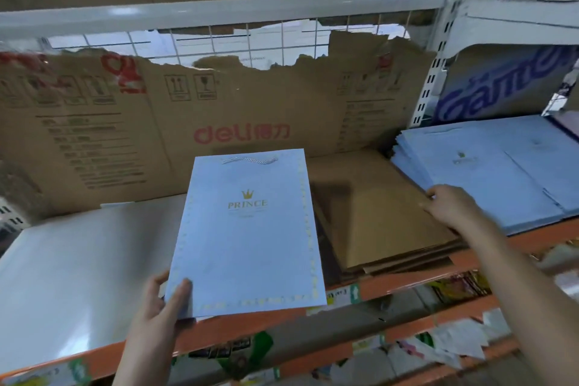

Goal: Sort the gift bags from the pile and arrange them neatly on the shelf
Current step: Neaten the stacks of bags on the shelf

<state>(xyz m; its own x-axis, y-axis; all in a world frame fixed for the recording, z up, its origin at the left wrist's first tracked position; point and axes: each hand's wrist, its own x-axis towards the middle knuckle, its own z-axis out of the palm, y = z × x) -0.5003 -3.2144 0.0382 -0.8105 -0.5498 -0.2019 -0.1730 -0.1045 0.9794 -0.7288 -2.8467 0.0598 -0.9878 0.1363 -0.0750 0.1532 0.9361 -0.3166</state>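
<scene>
Gift bags are being sorted: you are pinching a flat pale-blue paper gift bag with a gold crown print (247, 232) in your left hand (163, 301), just left of the brown cardboard stack (382, 222). Your right hand (451, 207) is gripping the pale-blue bag pile (488, 166), right of that stack. Next, judging by this, you are needing a bare shelf (78, 254) spot and squared edges.

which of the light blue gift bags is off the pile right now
The PRINCE gift bag, held by the left hand at its lower left corner; the other blue bags lie stacked in the pile at right, under the right hand.
</scene>
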